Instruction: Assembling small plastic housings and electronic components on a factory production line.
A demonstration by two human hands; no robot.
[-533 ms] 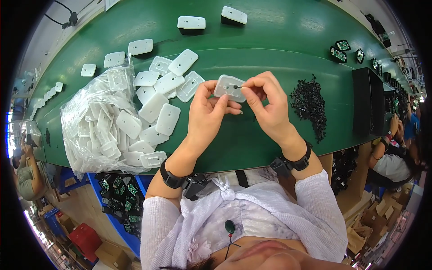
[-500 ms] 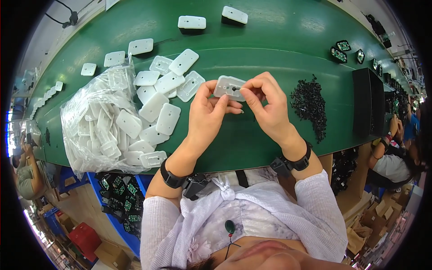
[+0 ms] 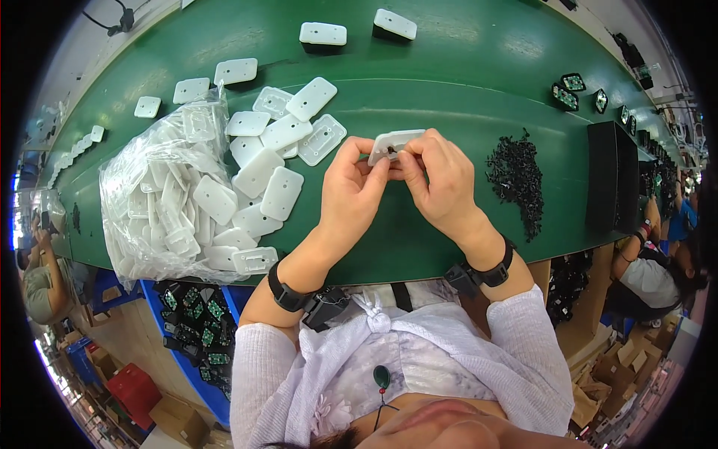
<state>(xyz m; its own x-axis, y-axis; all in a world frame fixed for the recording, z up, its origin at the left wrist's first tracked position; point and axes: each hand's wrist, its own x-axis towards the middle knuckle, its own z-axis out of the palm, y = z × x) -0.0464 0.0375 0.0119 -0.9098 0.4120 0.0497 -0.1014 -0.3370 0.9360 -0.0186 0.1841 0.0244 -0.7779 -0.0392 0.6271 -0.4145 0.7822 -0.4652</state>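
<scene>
A white plastic cover (image 3: 385, 144) is held over the green bench, tilted with its recessed side toward me. My left hand (image 3: 353, 187) is closed on its left end, thumb in front and fingers behind. My right hand (image 3: 443, 176) is closed at its right end, thumb and forefinger pinching by a small black plastic part (image 3: 391, 150) in the cover's middle. The fingers partly hide how that part sits. Left of my hands lie several loose white covers (image 3: 286, 132), some beside a clear plastic bag (image 3: 123, 198) full of them. A heap of small black parts (image 3: 516, 179) lies to the right.
A black box (image 3: 602, 176) stands at the bench's right, near black housings with green circuit boards (image 3: 572, 81). White-topped black units (image 3: 323, 34) sit at the far side. A blue bin (image 3: 202, 385) of circuit-board housings is below left. Other people work at both sides.
The cover has tipped so that its face shows narrower. My right hand has moved in closer, its fingers now against the cover and the black part.
</scene>
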